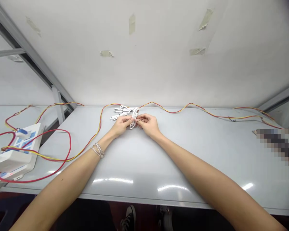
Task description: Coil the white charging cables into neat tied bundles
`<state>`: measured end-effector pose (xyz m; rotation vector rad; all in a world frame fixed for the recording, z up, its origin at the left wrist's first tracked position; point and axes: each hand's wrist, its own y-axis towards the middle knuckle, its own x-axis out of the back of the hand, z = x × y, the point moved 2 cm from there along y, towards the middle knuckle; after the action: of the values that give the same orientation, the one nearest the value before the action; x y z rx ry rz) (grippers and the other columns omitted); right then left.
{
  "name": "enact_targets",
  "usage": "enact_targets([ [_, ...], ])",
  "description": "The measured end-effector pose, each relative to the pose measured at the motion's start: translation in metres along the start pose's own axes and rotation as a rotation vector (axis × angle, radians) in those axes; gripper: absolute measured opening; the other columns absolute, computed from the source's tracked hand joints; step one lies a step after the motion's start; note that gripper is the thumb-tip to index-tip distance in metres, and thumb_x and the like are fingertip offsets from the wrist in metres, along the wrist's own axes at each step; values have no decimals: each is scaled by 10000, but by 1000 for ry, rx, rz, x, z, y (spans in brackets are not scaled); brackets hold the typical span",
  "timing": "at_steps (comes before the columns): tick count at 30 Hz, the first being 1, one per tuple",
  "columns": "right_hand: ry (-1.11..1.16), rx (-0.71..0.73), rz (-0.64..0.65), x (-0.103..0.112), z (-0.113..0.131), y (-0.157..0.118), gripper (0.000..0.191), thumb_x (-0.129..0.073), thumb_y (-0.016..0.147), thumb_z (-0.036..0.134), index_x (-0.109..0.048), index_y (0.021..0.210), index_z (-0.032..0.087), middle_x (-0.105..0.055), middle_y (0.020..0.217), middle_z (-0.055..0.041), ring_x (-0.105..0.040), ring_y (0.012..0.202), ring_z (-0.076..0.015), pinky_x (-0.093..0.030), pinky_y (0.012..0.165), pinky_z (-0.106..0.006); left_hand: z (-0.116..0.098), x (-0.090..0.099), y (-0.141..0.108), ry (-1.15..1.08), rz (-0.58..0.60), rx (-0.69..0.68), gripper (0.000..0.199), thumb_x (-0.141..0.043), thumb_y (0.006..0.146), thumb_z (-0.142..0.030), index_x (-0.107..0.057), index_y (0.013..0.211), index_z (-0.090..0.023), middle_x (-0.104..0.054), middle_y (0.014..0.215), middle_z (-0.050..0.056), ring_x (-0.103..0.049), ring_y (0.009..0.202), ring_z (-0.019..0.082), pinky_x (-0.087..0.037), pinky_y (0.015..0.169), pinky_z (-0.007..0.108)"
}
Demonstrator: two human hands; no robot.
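Observation:
A coiled white cable (135,114) stands upright between my two hands, just above the grey tabletop. My left hand (120,126) pinches the bundle from its left side, thumb and fingers closed on it. From the other side my right hand (148,124) is closed with the fingertips on a thin dark tie (138,120) around the coil's middle. Behind my left hand lie several more white cable bundles (122,110), each bound with a dark tie. My fingers partly hide the lower part of the held coil.
A white power strip (35,138) with plugs and looped red cable (70,144) sits at the left. Twisted red and yellow wires (175,112) run along the back by the white wall (159,73). A pixelated object (279,144) lies at the right.

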<state>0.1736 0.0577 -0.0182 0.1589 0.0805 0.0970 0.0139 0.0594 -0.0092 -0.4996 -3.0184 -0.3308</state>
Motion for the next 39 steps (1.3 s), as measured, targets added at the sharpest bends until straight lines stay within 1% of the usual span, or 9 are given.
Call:
enact_targets([
  [6,46,26,-21,1,3,0,408,-844,590,422,-627,830,174,-633,654,5,-612,558,-131,-491,526,-250,-3,0,0,84,-38,-71,402,-747,762,-523,-756,749,-122,-676,714,52,-588,728,171,-459,690,281],
  [9,76,42,-10,1,3,0,380,-845,586,401,-631,803,173,-631,649,6,-597,538,-127,-480,505,-251,-1,0,0,91,-53,-51,406,-749,761,-521,-783,812,-120,-690,721,45,-585,704,158,-453,685,277],
  [12,82,-19,6,0,2,0,358,-844,593,398,-632,781,180,-646,625,-9,-615,543,-151,-480,489,-263,-1,0,0,30,-40,-24,392,-757,755,-512,-795,848,-133,-732,814,71,-634,790,187,-479,739,297],
  [17,121,-33,49,-1,4,-1,333,-852,587,386,-633,729,178,-677,636,-30,-669,611,-185,-527,548,-287,-5,-2,-1,9,-28,-15,382,-763,752,-500,-781,821,-124,-711,756,61,-601,690,153,-462,675,276],
  [21,213,-76,107,0,6,-1,343,-868,554,358,-646,743,176,-713,697,-36,-705,681,-198,-591,720,-352,-2,-1,0,1,-55,-30,387,-754,757,-506,-730,716,-122,-658,688,40,-570,669,138,-459,670,267],
  [26,213,-32,40,1,6,-2,291,-868,555,354,-696,705,174,-746,775,-59,-719,768,-224,-588,836,-400,3,0,1,40,-139,-23,355,-708,798,-483,-699,725,-135,-600,622,13,-533,603,115,-452,619,246],
  [31,126,52,-12,0,4,-3,236,-860,584,341,-739,697,173,-749,780,-66,-704,761,-222,-575,826,-395,-3,-6,0,112,-100,-48,324,-685,804,-413,-651,642,-135,-560,595,16,-472,547,107,-402,531,241],
  [35,135,-8,6,-1,6,-4,298,-879,556,385,-727,681,161,-733,712,-57,-695,709,-212,-577,788,-380,-10,-10,-2,79,-37,-53,229,-661,815,-345,-711,769,-127,-594,674,23,-470,607,112,-400,580,245],
  [39,117,-12,-14,0,10,-5,360,-886,550,440,-701,672,157,-709,682,-48,-671,666,-191,-563,701,-334,-10,-13,-3,-38,5,-15,219,-665,813,-335,-700,740,-132,-602,721,29,-477,656,115,-397,623,255],
])
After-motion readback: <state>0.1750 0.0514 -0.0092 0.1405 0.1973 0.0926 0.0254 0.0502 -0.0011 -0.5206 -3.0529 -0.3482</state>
